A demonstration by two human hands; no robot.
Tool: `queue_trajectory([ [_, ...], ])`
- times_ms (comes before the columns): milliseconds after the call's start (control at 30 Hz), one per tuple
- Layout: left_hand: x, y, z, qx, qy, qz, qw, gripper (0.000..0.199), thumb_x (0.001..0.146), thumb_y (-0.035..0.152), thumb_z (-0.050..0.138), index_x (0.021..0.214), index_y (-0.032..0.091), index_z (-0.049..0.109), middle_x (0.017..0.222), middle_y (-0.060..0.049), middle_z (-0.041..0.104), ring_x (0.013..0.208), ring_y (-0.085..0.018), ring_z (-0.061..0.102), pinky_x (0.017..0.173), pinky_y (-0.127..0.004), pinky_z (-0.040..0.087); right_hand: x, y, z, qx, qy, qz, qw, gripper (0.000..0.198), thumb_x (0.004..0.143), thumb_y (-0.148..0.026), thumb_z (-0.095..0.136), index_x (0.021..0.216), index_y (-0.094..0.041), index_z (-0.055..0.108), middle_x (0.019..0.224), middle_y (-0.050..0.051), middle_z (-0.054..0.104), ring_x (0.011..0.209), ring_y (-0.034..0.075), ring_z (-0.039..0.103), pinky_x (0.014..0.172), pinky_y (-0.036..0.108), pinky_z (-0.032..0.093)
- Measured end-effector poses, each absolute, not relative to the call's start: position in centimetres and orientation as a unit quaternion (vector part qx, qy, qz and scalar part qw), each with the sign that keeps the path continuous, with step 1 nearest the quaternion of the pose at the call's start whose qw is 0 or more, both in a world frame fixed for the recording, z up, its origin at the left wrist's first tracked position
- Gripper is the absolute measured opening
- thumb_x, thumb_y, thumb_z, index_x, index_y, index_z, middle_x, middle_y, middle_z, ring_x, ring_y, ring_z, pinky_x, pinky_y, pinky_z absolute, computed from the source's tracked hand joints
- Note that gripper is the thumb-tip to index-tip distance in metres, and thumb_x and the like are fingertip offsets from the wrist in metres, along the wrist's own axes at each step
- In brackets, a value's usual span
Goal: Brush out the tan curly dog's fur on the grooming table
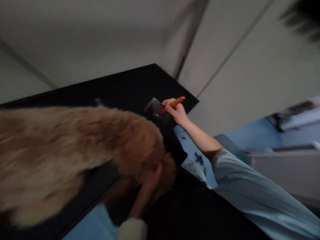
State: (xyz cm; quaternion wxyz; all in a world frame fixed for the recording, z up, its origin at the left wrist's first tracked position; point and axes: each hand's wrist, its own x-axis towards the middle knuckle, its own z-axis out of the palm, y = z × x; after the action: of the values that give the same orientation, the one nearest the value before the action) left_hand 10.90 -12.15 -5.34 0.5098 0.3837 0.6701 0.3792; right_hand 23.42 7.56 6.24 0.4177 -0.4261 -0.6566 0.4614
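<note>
A brown, curly-coated dog (62, 143) is on a black table (120, 86), its body stretching in from the left. My left hand (151, 178) is closed around the furry head end (140, 146), with the fingers partly sunk in the fur. Beyond the head, my right hand (176, 111) is closed on the orange handle of a slicker brush (180, 100). The brush's pale flat head (153, 106) is held up, apart from the fur. Motion blur softens the dog and my left hand.
Pale panelled walls (100, 43) stand behind the table. Dark clumps (200, 158) lie on the blue floor (187, 143) below its right edge. A small light-coloured object (98, 101) shows behind the dog's back. A dark blurred shape (307, 16) hangs at the upper right.
</note>
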Motion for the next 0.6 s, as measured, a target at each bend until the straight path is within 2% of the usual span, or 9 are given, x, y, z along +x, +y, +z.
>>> queue_trajectory([
  [67, 11.6, -11.9, -3.9, 0.349, 0.674, 0.385, 0.526, 0.022, 0.075, 0.036, 0.064, 0.082, 0.017, 0.073, 0.097, -0.013, 0.076, 0.112, -0.035, 0.067, 0.110, -0.052, 0.046, 23.1, 7.4, 6.5, -0.279, -0.752, 0.529, 0.278, 0.038, 0.078, -0.056, 0.072, 0.079, -0.020, 0.061, 0.089, 0.004, 0.068, 0.087, 0.018, 0.065, 0.083, 0.034, 0.054],
  [100, 11.9, -11.7, -3.3, 0.346, 0.664, 0.401, 0.528, 0.020, 0.075, 0.034, 0.063, 0.080, 0.017, 0.073, 0.093, -0.012, 0.076, 0.105, -0.034, 0.069, 0.106, -0.051, 0.049, 22.8, 7.3, 6.6, -0.244, -0.773, 0.525, 0.258, 0.038, 0.080, -0.057, 0.070, 0.079, -0.020, 0.061, 0.087, 0.003, 0.068, 0.084, 0.018, 0.065, 0.081, 0.034, 0.054],
  [133, 12.1, -11.5, -2.7, 0.338, 0.666, 0.426, 0.512, 0.018, 0.075, 0.032, 0.063, 0.081, 0.017, 0.073, 0.092, -0.012, 0.076, 0.103, -0.032, 0.069, 0.105, -0.049, 0.050, 22.4, 7.3, 6.9, -0.231, -0.787, 0.504, 0.270, 0.037, 0.081, -0.057, 0.068, 0.080, -0.020, 0.061, 0.086, 0.003, 0.068, 0.083, 0.018, 0.065, 0.080, 0.034, 0.055],
  [233, 12.6, -11.3, -1.8, 0.329, 0.665, 0.470, 0.479, 0.016, 0.077, 0.027, 0.060, 0.077, 0.016, 0.071, 0.085, -0.009, 0.074, 0.090, -0.028, 0.071, 0.093, -0.042, 0.055, 20.7, 7.2, 8.4, -0.257, -0.787, 0.383, 0.410, 0.032, 0.087, -0.052, 0.062, 0.079, -0.021, 0.060, 0.089, 0.004, 0.068, 0.087, 0.018, 0.065, 0.080, 0.035, 0.054],
  [267, 12.8, -11.3, -1.7, 0.328, 0.658, 0.482, 0.477, 0.016, 0.077, 0.027, 0.058, 0.074, 0.016, 0.070, 0.081, -0.008, 0.073, 0.085, -0.026, 0.070, 0.087, -0.040, 0.056, 20.1, 7.0, 8.9, -0.231, -0.804, 0.369, 0.404, 0.030, 0.087, -0.050, 0.063, 0.079, -0.021, 0.060, 0.090, 0.004, 0.068, 0.087, 0.018, 0.064, 0.080, 0.035, 0.054],
  [333, 13.2, -11.2, -2.0, 0.320, 0.631, 0.522, 0.476, 0.015, 0.077, 0.025, 0.057, 0.072, 0.016, 0.068, 0.076, -0.007, 0.071, 0.080, -0.024, 0.069, 0.080, -0.036, 0.057, 19.0, 6.5, 9.9, -0.140, -0.866, 0.384, 0.288, 0.026, 0.085, -0.045, 0.066, 0.077, -0.021, 0.062, 0.084, 0.003, 0.067, 0.080, 0.017, 0.064, 0.075, 0.033, 0.054],
  [400, 13.7, -11.1, -2.5, 0.307, 0.596, 0.581, 0.462, 0.014, 0.076, 0.025, 0.058, 0.079, 0.016, 0.068, 0.083, -0.007, 0.073, 0.084, -0.023, 0.069, 0.083, -0.035, 0.057, 18.0, 6.1, 10.5, -0.111, -0.892, 0.380, 0.217, 0.023, 0.084, -0.041, 0.066, 0.076, -0.020, 0.062, 0.076, 0.001, 0.065, 0.072, 0.016, 0.061, 0.069, 0.031, 0.052],
  [533, 14.7, -10.7, -3.2, 0.301, 0.551, 0.641, 0.442, 0.020, 0.077, 0.023, 0.057, 0.090, 0.015, 0.069, 0.097, -0.010, 0.074, 0.096, -0.023, 0.069, 0.096, -0.040, 0.054, 16.3, 5.1, 11.5, -0.162, -0.887, 0.286, 0.325, 0.016, 0.086, -0.035, 0.061, 0.082, -0.020, 0.062, 0.085, 0.004, 0.065, 0.080, 0.018, 0.060, 0.075, 0.032, 0.049],
  [600, 15.0, -10.6, -3.3, 0.308, 0.543, 0.651, 0.431, 0.026, 0.077, 0.021, 0.055, 0.098, 0.013, 0.069, 0.106, -0.011, 0.075, 0.104, -0.025, 0.068, 0.102, -0.042, 0.052, 15.5, 4.2, 12.0, -0.098, -0.938, 0.259, 0.207, 0.014, 0.084, -0.033, 0.063, 0.081, -0.020, 0.062, 0.083, 0.004, 0.065, 0.078, 0.017, 0.060, 0.073, 0.030, 0.047],
])
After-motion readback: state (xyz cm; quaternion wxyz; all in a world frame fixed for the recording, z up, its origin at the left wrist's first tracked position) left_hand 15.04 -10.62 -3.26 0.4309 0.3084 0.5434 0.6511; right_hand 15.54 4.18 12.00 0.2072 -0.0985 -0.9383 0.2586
